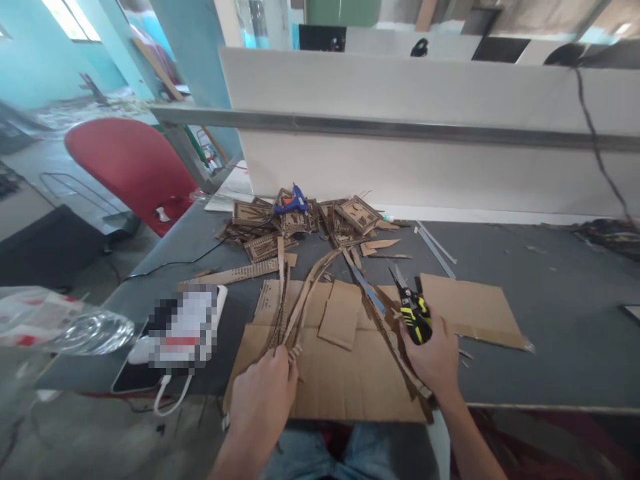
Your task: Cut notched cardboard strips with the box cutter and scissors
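Note:
My left hand [267, 393] is closed around the near ends of several long, thin cardboard strips [306, 293], which arch away toward the back of the table. In my right hand [434, 360] are black-and-yellow shears [416, 317], their blades pointing away from me. A large cardboard sheet [360, 383] lies flat in front of me, partly under the strips and hands. On it rests a smaller cardboard rectangle [341, 313]. A blue strip, perhaps a ruler [364, 283], lies slanted just left of the shears.
A blue glue gun [294, 201] sits on a pile of cardboard panels [357, 217] at the back. To the right lies another cardboard piece [473, 308]. A white device with a cable [217, 320] and a plastic bottle [95, 330] are at left, near a red chair [127, 167].

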{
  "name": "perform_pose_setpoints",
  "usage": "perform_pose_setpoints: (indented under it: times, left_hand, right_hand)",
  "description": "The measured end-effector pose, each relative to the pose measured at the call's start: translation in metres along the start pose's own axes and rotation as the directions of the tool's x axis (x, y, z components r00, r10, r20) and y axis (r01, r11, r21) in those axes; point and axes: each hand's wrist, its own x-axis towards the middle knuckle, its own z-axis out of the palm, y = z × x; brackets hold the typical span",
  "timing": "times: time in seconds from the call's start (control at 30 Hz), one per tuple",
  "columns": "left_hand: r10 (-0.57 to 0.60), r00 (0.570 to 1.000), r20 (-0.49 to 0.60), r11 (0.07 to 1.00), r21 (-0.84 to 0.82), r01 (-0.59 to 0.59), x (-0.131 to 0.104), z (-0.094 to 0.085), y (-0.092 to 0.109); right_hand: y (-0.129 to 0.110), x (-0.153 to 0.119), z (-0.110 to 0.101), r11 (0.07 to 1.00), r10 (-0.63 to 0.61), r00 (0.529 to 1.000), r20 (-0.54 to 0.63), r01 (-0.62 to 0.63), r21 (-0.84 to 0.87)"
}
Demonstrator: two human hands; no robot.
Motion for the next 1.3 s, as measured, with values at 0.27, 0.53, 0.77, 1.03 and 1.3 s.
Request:
perform_pose_setpoints:
  times: [0.27, 0.53, 0.77, 1.03, 1.3]
  left_hand:
    - [-0.092, 0.991, -0.102, 0.989, -0.122, 0.079, 0.001, -0.004, -0.011]
    - [-0.034, 0.963, -0.268, 0.658, -0.731, -0.181, 0.007, 0.008, -0.030]
    - [-0.002, 0.995, -0.102, 0.120, -0.988, -0.101, 0.007, 0.005, -0.027]
    - [0.080, 0.996, -0.027, -0.102, -0.995, -0.019, 0.008, 0.008, -0.002]
    - [0.326, 0.943, -0.063, 0.054, -0.995, -0.085, 0.020, -0.015, 0.020]
  right_hand:
    - [0.001, -0.001, -0.002, 1.000, -0.013, 1.000, 0.009, 0.014, -0.005]
    - [0.003, -0.002, 0.000, 1.000, -0.015, 1.000, -0.002, 0.015, -0.004]
    - [0.003, -0.002, 0.001, 0.996, -0.077, 0.996, -0.045, 0.079, 0.043]
    - [-0.005, 0.002, -0.002, 0.982, -0.174, 0.984, -0.023, 0.175, 0.076]
    - [-0.072, 0.022, -0.057, 0.758, -0.007, 0.895, 0.447, -0.287, 0.586]
